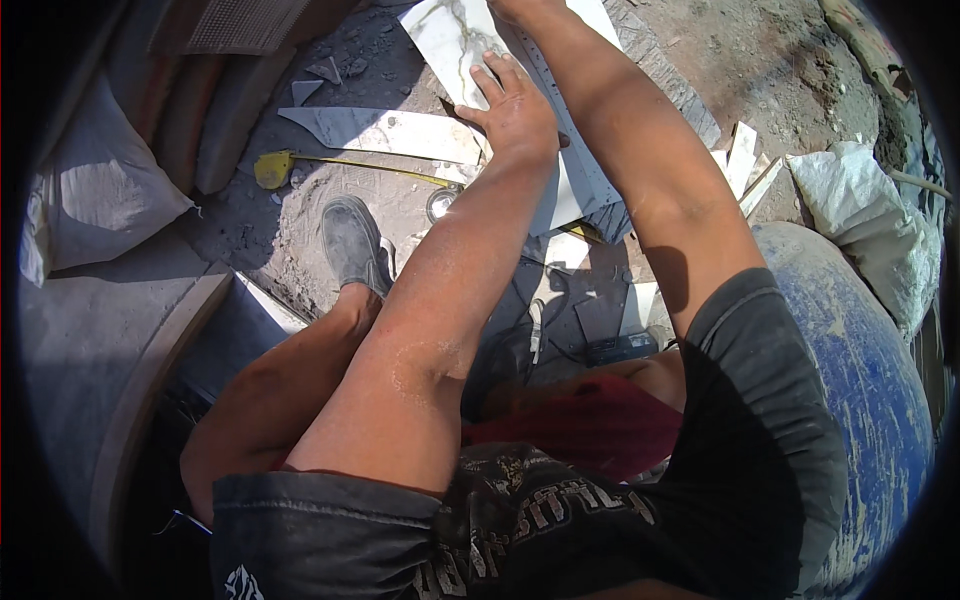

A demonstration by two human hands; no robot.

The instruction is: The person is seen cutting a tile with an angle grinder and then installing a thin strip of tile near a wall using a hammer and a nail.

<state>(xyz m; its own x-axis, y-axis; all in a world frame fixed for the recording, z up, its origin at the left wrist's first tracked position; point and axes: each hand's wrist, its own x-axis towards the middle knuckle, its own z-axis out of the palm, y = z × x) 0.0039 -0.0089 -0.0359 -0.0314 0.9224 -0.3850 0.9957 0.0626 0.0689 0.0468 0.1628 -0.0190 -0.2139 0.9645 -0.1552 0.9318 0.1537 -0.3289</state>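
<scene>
A white tile (437, 50) lies near the top edge, ahead of a person seated low over dusty ground. Its glossy face is marbled, with grey veins and a golden-brown one running down it, and a straight-edged corner points left. The left hand (515, 115) lies on it palm down, fingers spread, thumb out to the left. The right hand (524, 8) is at the tile's far end, mostly cut off by the top edge; whether it grips or only presses cannot be told. The tile's far side is also cut off, and the left hand covers its near right part. Between the forearms shows a pale panel (582, 165) marked with a row of dots; the right arm hides much of it, and how it meets the tile is unclear. Just left of the left wrist lies a long marbled offcut (385, 131), with a yellow tape measure (272, 170) near it, blade drawn out.
</scene>
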